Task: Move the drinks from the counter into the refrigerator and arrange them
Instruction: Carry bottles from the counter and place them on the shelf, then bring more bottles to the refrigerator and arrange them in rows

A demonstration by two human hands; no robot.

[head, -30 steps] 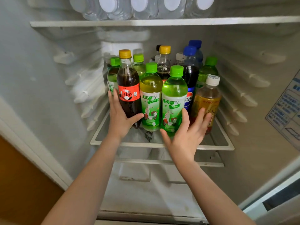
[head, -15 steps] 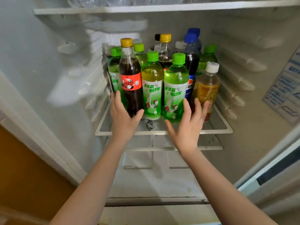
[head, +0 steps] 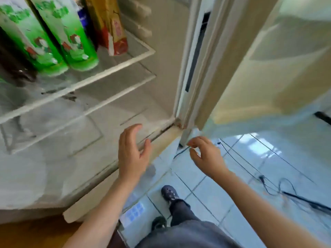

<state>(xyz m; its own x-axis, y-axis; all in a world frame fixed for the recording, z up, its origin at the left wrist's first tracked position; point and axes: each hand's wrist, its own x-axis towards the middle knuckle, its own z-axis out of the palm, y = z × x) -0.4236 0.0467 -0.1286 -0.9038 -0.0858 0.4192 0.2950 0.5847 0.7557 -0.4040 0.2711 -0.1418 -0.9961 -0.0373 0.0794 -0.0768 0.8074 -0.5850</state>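
Observation:
The view is blurred and tilted down to the right. On the refrigerator's glass shelf (head: 114, 67) at the upper left stand two green bottles (head: 71, 38), a dark cola bottle (head: 14, 68) and an amber tea bottle (head: 111, 27), seen only by their lower halves. My left hand (head: 132, 153) hangs free below the shelf, in front of the refrigerator's bottom edge, fingers relaxed and holding nothing. To its right, my right hand (head: 206, 156) is over the floor near the door's lower corner, fingers loosely curled and empty.
The refrigerator door (head: 250, 59) stands open on the right. A second glass shelf (head: 100, 108) lies under the first. Below is a pale tiled floor (head: 232, 194) with black cables (head: 279, 187). My leg and dark shoe (head: 170, 194) stand at the bottom centre.
Both hands have left the bottles and dropped away from the shelf. The camera has swung down and to the right, toward the floor and the door.

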